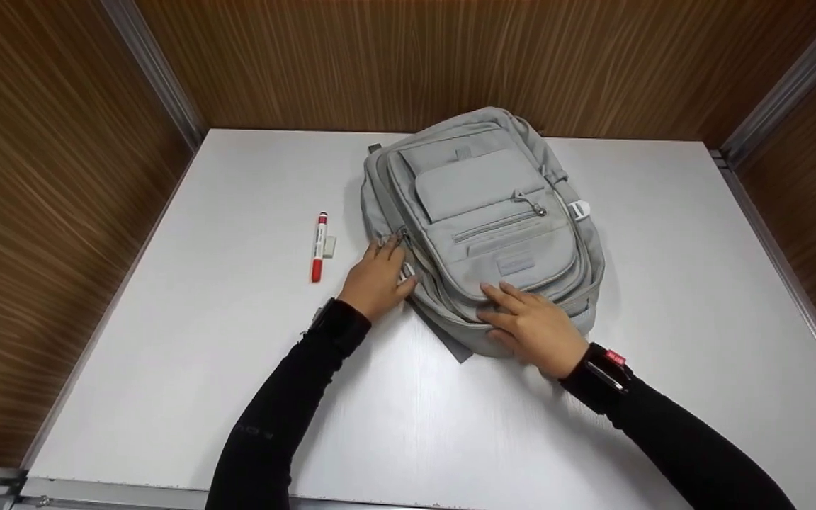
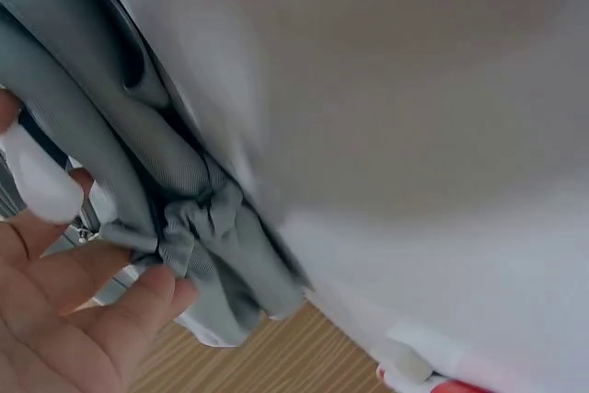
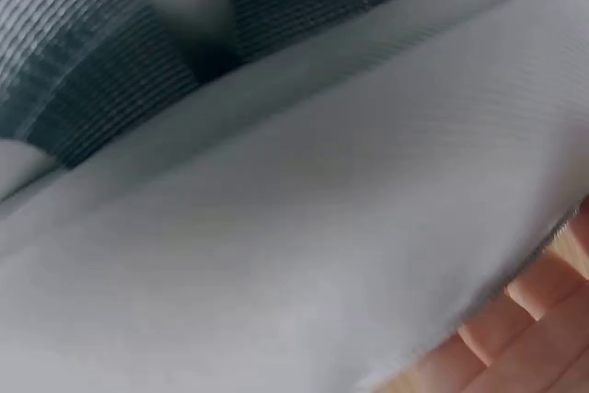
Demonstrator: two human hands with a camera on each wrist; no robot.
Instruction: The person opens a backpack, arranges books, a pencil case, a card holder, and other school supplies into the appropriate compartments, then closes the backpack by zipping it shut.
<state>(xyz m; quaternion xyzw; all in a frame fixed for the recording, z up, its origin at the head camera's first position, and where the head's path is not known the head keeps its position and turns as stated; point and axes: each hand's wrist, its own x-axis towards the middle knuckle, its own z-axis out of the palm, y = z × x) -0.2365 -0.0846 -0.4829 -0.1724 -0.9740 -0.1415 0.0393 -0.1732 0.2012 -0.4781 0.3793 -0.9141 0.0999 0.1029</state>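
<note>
A light grey backpack (image 1: 479,185) lies on the white table, front pockets facing up and turned at a slant. At its left side, my left hand (image 1: 374,282) touches the fabric by the zipper, with the thumb apart from the fingers. In the left wrist view, a white plastic buckle (image 2: 41,177) is beside that hand, and bunched grey fabric (image 2: 198,236) meets its fingertips. My right hand (image 1: 544,334) rests with extended fingers on the lower end of the bag. The right wrist view is mostly filled by the bag's grey cloth (image 3: 276,227).
Left of the bag lie a red and white marker (image 1: 319,248) and a small pale block (image 1: 329,246) next to it. Wood-grain panels (image 1: 408,64) enclose the table (image 1: 188,340) at the back and sides. A dark grey strap (image 1: 445,338) sticks out under the bag.
</note>
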